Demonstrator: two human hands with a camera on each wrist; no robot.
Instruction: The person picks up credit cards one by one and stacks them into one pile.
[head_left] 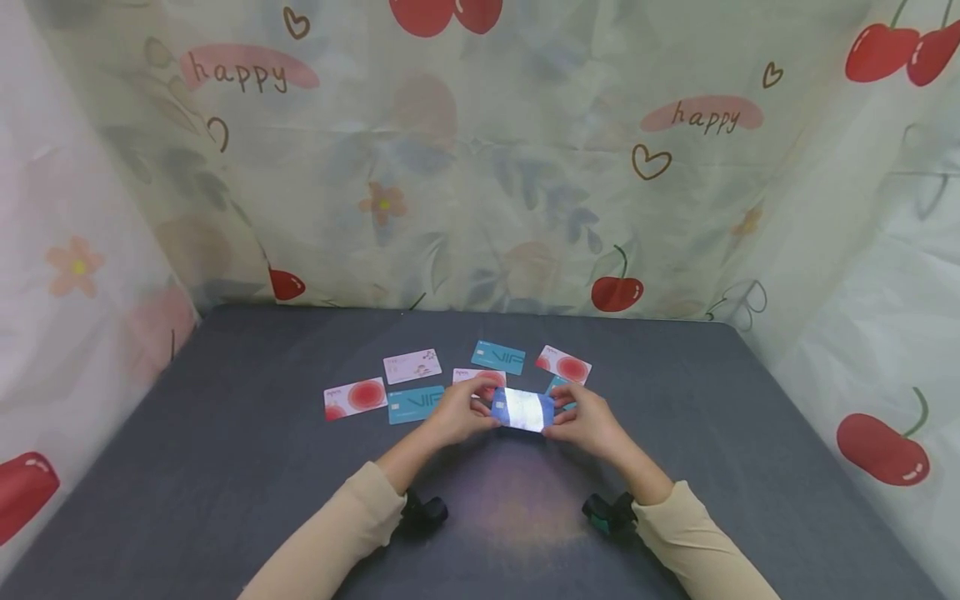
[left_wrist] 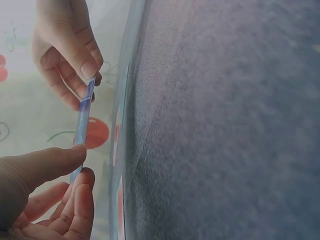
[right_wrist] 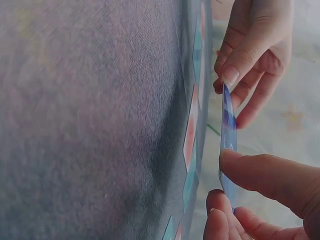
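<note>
A blue card (head_left: 522,409) with bright glare across its face is held above the table by both hands. My left hand (head_left: 455,414) pinches its left end, and my right hand (head_left: 591,423) pinches its right end. In the left wrist view the card (left_wrist: 85,117) appears nearly edge-on, thumbs on one side and fingers on the other. The right wrist view shows the same card (right_wrist: 228,125) between both hands. Behind the left hand lie a teal VIP card (head_left: 412,405) and a white card with red circles (head_left: 478,377). Another teal card (head_left: 557,383) is mostly covered by the right hand.
On the dark grey table (head_left: 225,467) also lie a red-circle card (head_left: 356,397), a pale pink card (head_left: 412,367), a teal VIP card (head_left: 498,357) and a second red-circle card (head_left: 564,365). A cherry-printed curtain (head_left: 480,225) encloses the back and sides.
</note>
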